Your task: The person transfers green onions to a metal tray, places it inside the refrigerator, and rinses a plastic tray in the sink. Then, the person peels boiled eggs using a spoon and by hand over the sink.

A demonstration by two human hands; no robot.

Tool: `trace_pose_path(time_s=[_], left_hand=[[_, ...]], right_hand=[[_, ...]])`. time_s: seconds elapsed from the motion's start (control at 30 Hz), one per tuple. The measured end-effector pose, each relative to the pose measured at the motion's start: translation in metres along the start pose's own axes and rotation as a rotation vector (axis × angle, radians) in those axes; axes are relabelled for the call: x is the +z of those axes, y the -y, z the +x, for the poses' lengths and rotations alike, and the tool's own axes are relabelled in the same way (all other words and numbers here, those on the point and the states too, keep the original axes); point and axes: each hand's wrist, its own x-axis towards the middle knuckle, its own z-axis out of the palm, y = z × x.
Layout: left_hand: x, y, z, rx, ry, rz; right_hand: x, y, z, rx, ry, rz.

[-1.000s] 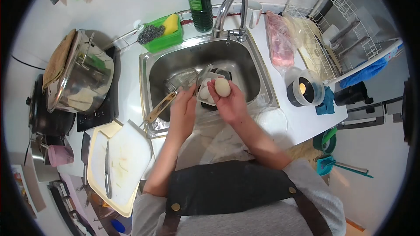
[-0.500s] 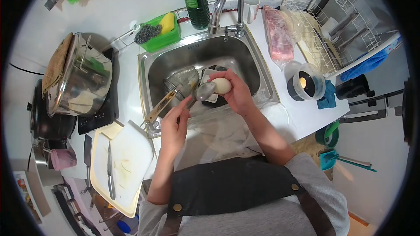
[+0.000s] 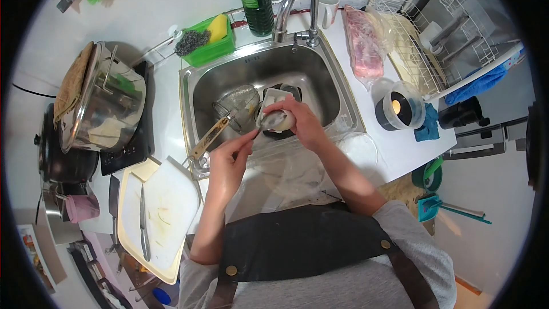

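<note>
Over the near part of the steel sink (image 3: 321,77), my right hand (image 3: 303,123) holds a whitish egg (image 3: 287,120), its fingers curled round the top. My left hand (image 3: 230,161) pinches the handle of a metal spoon (image 3: 273,120), whose bowl lies against the left side of the egg. Below the hands in the sink is a white container (image 3: 269,97) on something dark, its contents partly hidden. Left of it rests a wire strainer (image 3: 235,109) with a wooden handle (image 3: 210,139), which leans over the sink's left edge.
A tap (image 3: 314,8) rises behind the sink, beside a green bottle (image 3: 255,3) and green sponge tray (image 3: 211,46). Wrapped meat (image 3: 364,46), a clear tub (image 3: 413,115) and a dish rack stand right. Left are a large pot (image 3: 123,94) and a knife (image 3: 144,223) on a cutting board (image 3: 171,200).
The spoon has come up from beside my left hand to touch the egg. My right fingers have turned over the egg, which is now lower and more covered.
</note>
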Motion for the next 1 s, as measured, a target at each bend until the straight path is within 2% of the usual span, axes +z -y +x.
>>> trace_pose_path(time_s=[0.07, 0.17, 0.27, 0.47, 0.57, 0.77, 0.87, 1.0], left_hand=[[-0.002, -0.004, 0.001, -0.037, 0.059, 0.008], [-0.002, -0.002, 0.006, -0.093, 0.108, 0.009], [0.001, 0.015, 0.013, -0.076, 0.060, -0.059], [0.005, 0.013, 0.019, -0.089, 0.045, -0.088], [0.009, 0.008, 0.019, -0.130, 0.076, -0.091], [0.012, 0.017, 0.028, -0.130, 0.028, -0.033], [0.018, 0.032, 0.032, -0.113, 0.026, -0.103], [0.023, 0.037, 0.034, -0.190, 0.059, -0.229]], right_hand=[[-0.006, -0.011, 0.006, -0.097, 0.038, -0.079], [-0.013, -0.012, 0.008, 0.027, 0.120, -0.082], [-0.011, -0.012, 0.008, 0.065, 0.037, 0.423], [0.012, -0.013, -0.003, -0.142, -0.040, 0.612], [0.014, -0.030, 0.002, -0.236, -0.089, 0.581], [0.012, -0.033, 0.003, -0.198, -0.089, 0.544], [0.014, -0.032, 0.002, -0.213, -0.088, 0.571], [0.011, -0.037, 0.001, -0.180, -0.112, 0.592]])
